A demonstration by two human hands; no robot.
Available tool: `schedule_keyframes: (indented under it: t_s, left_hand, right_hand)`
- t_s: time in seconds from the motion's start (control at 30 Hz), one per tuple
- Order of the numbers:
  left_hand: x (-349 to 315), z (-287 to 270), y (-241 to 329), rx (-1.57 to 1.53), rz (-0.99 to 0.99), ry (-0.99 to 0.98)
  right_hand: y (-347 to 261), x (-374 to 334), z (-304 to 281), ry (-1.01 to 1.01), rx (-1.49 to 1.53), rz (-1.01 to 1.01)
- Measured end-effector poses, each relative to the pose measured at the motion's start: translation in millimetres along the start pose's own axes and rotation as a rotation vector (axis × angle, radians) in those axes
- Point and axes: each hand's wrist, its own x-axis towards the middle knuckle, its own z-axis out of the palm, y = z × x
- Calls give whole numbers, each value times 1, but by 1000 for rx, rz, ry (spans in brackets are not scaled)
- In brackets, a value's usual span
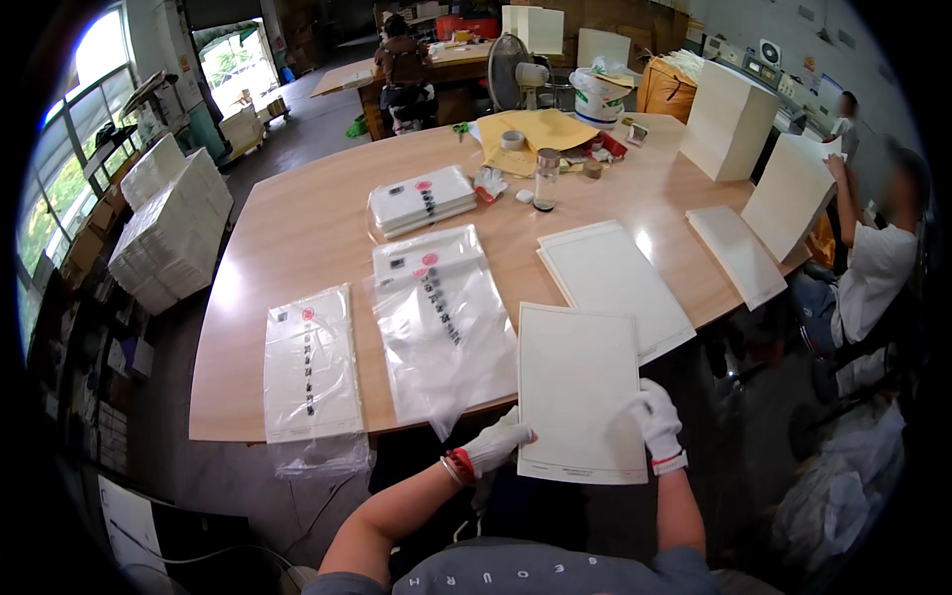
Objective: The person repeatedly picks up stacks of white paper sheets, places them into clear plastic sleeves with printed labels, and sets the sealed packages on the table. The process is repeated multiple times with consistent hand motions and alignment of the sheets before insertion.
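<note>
Both gloved hands hold one white sheet pack (578, 392) upright over the near edge of the desk (297, 238): the left hand (496, 444) has its grip clamped on the lower left edge, the right hand (655, 421) on the right edge. Just left of it lies an open clear plastic bag (443, 322), mouth toward the person, probably empty, though the glare makes that hard to tell. One bagged pack (310, 362) lies further left and a small stack of bagged packs (422, 198) sits mid-desk, so a few look done. Bare white sheets (615, 283) beside the held pack remain unbagged.
</note>
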Motion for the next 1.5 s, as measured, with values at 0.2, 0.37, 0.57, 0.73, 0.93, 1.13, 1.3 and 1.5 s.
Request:
schedule_keyframes:
  t_s: [0.2,0.37,0.57,0.73,0.93,1.13,1.3,1.5]
  left_hand:
    - [-34,40,-12,964,303,420]
    - [-55,69,-12,1398,575,499]
    - [-54,2,59,1311,828,1154]
    - [-9,-54,47,992,300,349]
    - [29,-101,12,21,306,300]
    - [20,-131,65,-441,355,340]
    - [-14,-151,122,-148,518,342]
    - [-19,-147,139,109,349,460]
  right_hand:
    - [-26,-38,82,74,931,526]
    - [-22,-32,148,229,765,246]
    - [-71,-14,96,290,461,97]
    - [-96,-21,50,308,193,-35]
    - [-122,-16,37,112,-206,-255]
    - [-100,-11,66,-208,-642,-260]
    - [-85,-4,55,-384,-673,-294]
    - [-137,0,44,-313,-647,-323]
